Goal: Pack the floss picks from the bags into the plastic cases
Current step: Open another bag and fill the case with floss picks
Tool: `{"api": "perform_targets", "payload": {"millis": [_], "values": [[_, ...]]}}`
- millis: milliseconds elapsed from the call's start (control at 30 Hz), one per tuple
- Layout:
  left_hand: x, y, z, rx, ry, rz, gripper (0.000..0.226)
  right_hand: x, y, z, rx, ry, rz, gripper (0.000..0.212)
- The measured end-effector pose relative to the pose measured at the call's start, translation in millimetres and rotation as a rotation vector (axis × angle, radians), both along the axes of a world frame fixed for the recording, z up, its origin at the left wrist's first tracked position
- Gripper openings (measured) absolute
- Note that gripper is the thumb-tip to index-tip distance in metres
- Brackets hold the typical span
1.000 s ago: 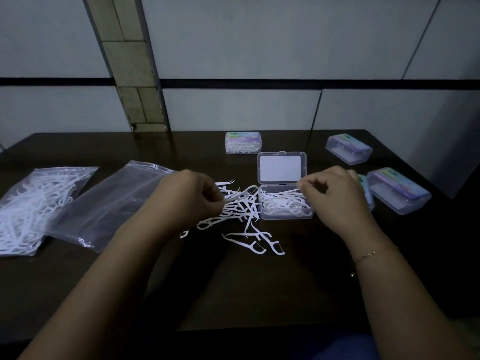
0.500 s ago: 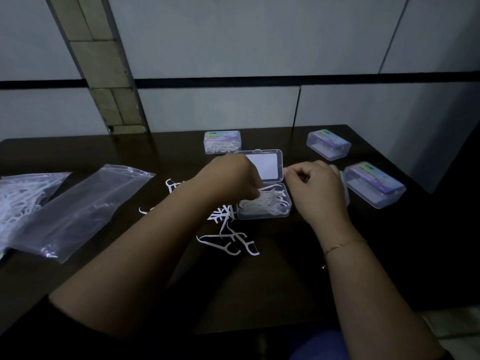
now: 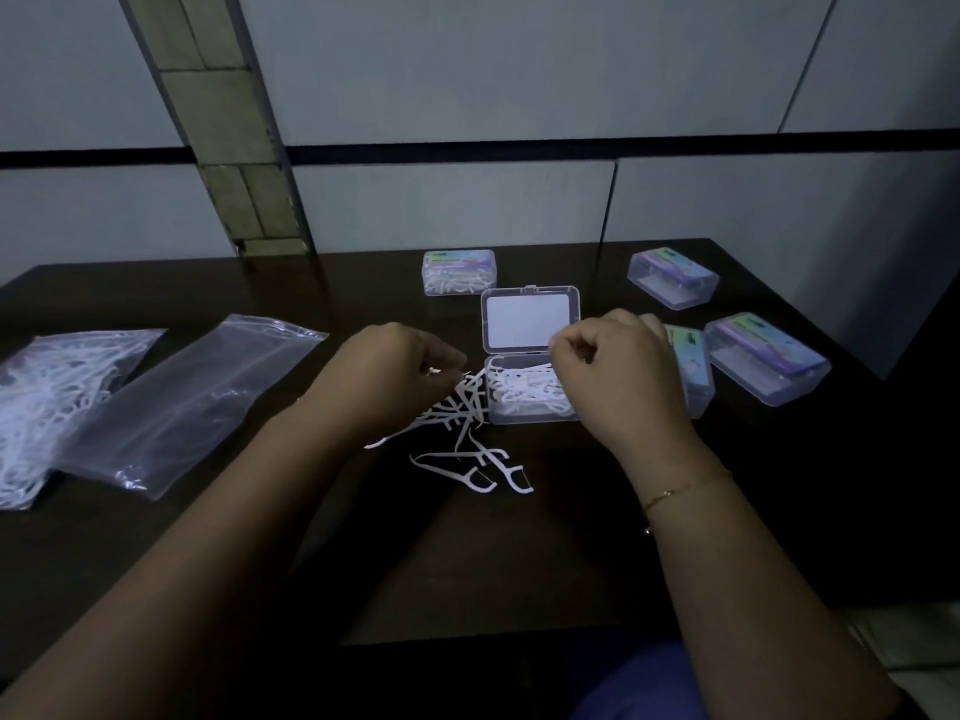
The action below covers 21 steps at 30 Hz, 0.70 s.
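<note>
An open clear plastic case lies mid-table with its lid folded back, and white floss picks fill its base. More loose floss picks lie scattered just left of and in front of the case. My left hand hovers over that pile with curled fingers, pinching a pick at its fingertips. My right hand is curled over the case's right end, thumb and forefinger pinched on a pick just above the picks inside. Most of its other fingertips are hidden.
At the far left lies a bag of floss picks, with an emptied clear bag beside it. A filled closed case sits behind the open one. Three closed cases stand to the right on the dark table.
My left hand went from the pile to the open case and has come back to the pile. My right hand stayed at the case's right end.
</note>
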<state>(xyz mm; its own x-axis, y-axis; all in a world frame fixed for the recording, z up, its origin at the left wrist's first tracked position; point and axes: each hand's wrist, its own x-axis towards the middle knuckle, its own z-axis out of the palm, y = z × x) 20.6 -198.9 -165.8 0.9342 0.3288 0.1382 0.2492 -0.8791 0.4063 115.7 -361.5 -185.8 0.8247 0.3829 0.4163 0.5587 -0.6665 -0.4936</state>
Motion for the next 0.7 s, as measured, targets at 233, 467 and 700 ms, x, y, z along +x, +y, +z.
{"api": "perform_targets", "payload": {"millis": [233,467,700], "values": [[-33,24,-12,-0.008,0.033,0.126,0.023,-44,9,18,-0.419,0.218,0.269,0.036],[-44,42,-20,0.113,0.072,0.134,0.034,-61,22,14,-0.637,0.212,0.283,0.063],[-44,42,-25,0.11,0.061,0.142,0.032,-60,29,7,-0.615,0.153,0.309,0.026]]}}
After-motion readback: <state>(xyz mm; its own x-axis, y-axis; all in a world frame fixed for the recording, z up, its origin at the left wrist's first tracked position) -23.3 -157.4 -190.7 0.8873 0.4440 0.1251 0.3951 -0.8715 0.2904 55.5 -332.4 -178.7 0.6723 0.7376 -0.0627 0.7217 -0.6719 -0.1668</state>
